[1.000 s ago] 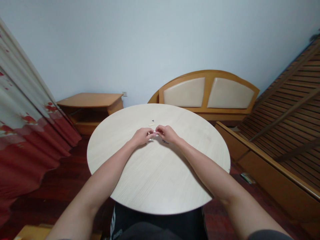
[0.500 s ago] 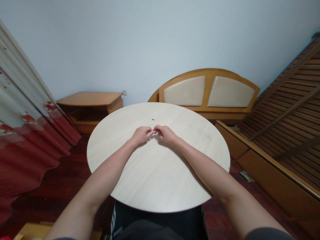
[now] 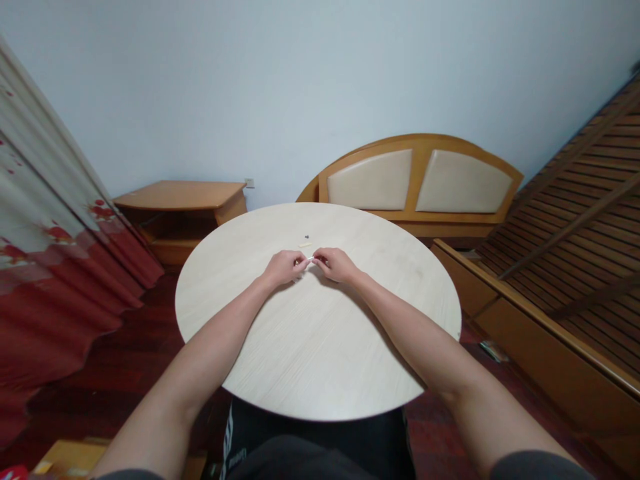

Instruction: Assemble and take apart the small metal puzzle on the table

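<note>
Fingers (image 3: 317,257) of both hands close together above round wooden desk (image 3: 330,347). Just ahead of fingers: pale strip (image 3: 303,245), small dark piece (image 3: 306,237) beyond it. Open desk surface either side of fingers, out to rim. Past far rim: padded headboard (image 3: 415,180) ahead right, low wooden cabinet (image 3: 180,197) ahead left.

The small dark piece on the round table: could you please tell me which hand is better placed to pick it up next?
Probably the left hand: its fingers sit almost straight below the small dark piece; the right hand lies further aside. Both pinch a thin white stick.
</note>
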A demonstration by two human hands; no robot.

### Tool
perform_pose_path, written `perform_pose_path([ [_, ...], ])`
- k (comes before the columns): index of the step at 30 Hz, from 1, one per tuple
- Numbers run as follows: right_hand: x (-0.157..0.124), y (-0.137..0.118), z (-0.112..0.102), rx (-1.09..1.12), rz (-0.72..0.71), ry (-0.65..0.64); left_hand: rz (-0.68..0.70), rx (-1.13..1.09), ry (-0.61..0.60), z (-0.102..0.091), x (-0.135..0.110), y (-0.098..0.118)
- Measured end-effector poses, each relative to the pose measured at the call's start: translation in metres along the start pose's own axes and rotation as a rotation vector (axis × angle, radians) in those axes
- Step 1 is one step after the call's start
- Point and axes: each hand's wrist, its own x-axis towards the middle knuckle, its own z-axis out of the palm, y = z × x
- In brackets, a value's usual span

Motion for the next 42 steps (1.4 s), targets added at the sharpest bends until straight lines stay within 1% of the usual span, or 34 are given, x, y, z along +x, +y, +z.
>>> perform_pose_path([
  [6, 0.0003, 0.0004, -0.0013, 0.016, 0.004, 0.023, -0.005, -0.026, 0.005, -0.0013, -0.0008, 0.0006],
  [12, 0.0009, 0.0003, -0.0011, 0.025, -0.026, 0.094, -0.007, -0.083, -0.002, -0.0005, 0.0003, -0.0006],
  [16, 0.0003, -0.0015, -0.0008, 0.042, -0.039, 0.118, -0.004, -0.099, -0.001, 0.0003, 0.0009, -0.0011],
  [24, -0.0016, -0.0008, 0.0009, 0.092, -0.052, 0.137, 0.020, -0.068, 0.020, -0.0022, -0.0007, 0.0014],
  [34, -0.0041, -0.0033, -0.0039, 0.138, -0.053, 0.100, 0.052, -0.089, 0.064, -0.0015, -0.0009, -0.0005],
  [42, -0.0014, -0.0019, -0.0009, 0.093, -0.046, 0.086, 0.034, -0.081, 0.074, 0.0002, -0.0004, -0.0005],
])
